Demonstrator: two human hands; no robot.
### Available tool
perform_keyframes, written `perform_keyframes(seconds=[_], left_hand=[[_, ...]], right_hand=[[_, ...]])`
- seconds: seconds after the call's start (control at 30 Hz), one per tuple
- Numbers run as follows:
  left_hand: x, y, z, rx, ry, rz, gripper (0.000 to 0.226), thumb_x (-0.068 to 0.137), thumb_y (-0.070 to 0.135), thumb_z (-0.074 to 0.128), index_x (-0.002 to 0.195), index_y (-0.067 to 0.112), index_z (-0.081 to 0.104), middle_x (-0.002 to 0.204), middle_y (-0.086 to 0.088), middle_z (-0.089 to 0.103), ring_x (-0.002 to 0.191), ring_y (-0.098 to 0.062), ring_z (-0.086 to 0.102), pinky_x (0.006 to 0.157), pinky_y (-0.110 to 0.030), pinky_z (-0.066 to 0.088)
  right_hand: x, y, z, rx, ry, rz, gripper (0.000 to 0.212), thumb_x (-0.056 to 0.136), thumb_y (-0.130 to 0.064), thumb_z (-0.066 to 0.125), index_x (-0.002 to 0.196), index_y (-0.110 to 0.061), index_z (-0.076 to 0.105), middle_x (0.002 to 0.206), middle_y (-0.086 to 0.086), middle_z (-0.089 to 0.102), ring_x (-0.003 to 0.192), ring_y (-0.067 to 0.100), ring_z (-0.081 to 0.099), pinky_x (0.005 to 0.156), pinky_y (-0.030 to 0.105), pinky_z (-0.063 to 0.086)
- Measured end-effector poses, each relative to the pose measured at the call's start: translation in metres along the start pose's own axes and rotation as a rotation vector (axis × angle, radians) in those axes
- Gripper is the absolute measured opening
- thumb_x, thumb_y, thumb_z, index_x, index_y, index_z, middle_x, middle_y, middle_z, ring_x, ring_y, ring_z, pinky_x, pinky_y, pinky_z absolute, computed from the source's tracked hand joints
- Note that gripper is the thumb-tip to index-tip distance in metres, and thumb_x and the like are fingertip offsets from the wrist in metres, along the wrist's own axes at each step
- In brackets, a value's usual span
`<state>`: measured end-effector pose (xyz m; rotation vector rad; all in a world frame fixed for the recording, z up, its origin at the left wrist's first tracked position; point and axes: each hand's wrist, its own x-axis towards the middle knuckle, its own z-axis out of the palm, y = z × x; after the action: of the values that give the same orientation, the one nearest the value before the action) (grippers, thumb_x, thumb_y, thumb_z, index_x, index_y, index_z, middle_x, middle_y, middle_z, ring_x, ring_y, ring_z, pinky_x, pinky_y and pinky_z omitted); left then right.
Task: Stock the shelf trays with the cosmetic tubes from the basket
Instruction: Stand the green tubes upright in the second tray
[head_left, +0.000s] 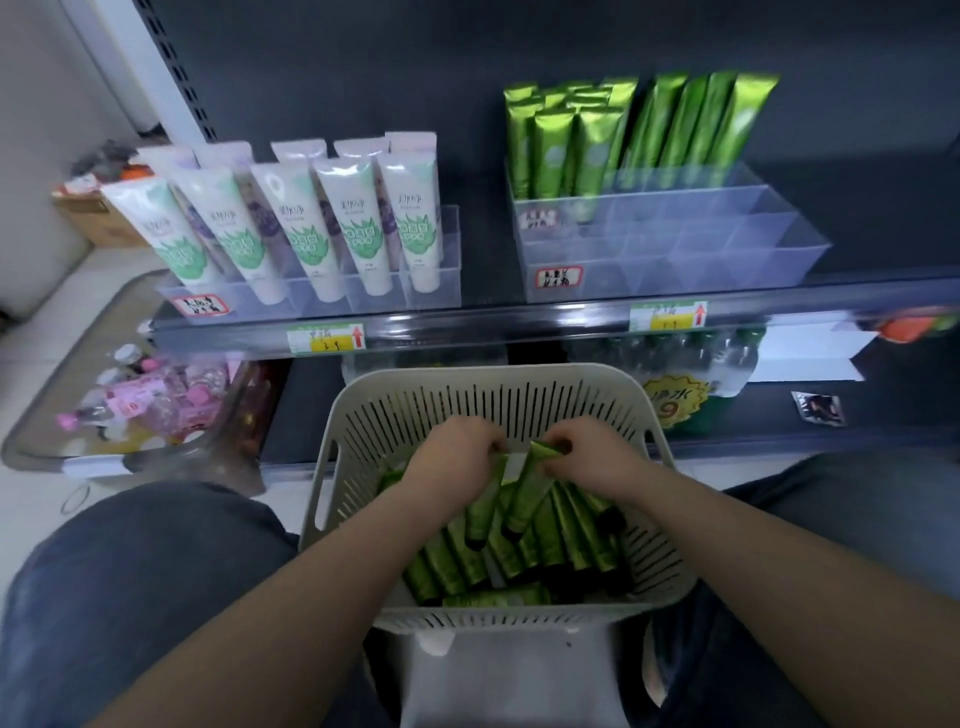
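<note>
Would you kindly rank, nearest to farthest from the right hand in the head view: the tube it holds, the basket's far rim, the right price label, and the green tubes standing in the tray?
1. Held tube, pinched by the right hand.
2. Basket's far rim, just ahead.
3. Right price label, on the shelf edge.
4. Standing green tubes, in the right tray behind.

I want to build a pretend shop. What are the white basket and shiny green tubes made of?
White basket: looks like matte moulded plastic, with slotted walls. Green tubes: probably soft plastic or foil laminate, given the metallic sheen and flat crimped ends.
</note>
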<state>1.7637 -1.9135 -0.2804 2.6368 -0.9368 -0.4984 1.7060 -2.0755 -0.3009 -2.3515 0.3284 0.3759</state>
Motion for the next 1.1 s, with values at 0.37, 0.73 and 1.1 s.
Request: perform_keyframes(seconds=[0.37,0.73,1.1], left_hand=[[0.011,0.063,-0.070,0.019,0.220,0.143,0.026,0.090,0.010,0.051,0.106,0.021,0.068,0.109,0.002,0.068,0.102,-0.017,0.061,0.083,-0.026,0.044],[0.042,0.108,-0.122,-0.035,0.354,0.189,0.026,0.092,0.012,0.048,0.103,0.022,0.069,0.105,-0.005,0.069,0.095,-0.024,0.063,0.084,-0.035,0.051],[0.090,0.149,-0.175,-0.017,0.431,0.255,0.028,0.098,0.013,0.041,0.113,0.019,0.063,0.101,-0.005,0.065,0.071,-0.014,0.052,0.065,-0.024,0.039]], right_hand=[[-0.039,-0.023,-0.090,-0.001,0.174,-0.170,0.005,0.082,-0.022,0.070,0.085,-0.020,0.066,0.072,-0.012,0.057,0.068,0.001,0.051,0.057,0.018,0.036],[-0.043,-0.032,-0.168,0.042,0.305,-0.248,0.007,0.083,-0.015,0.069,0.078,-0.016,0.064,0.064,-0.003,0.056,0.057,0.008,0.052,0.052,0.018,0.039],[-0.024,-0.043,-0.246,0.020,0.391,-0.278,0.022,0.090,-0.020,0.061,0.110,-0.012,0.063,0.071,-0.013,0.052,0.065,0.001,0.047,0.052,0.005,0.035]])
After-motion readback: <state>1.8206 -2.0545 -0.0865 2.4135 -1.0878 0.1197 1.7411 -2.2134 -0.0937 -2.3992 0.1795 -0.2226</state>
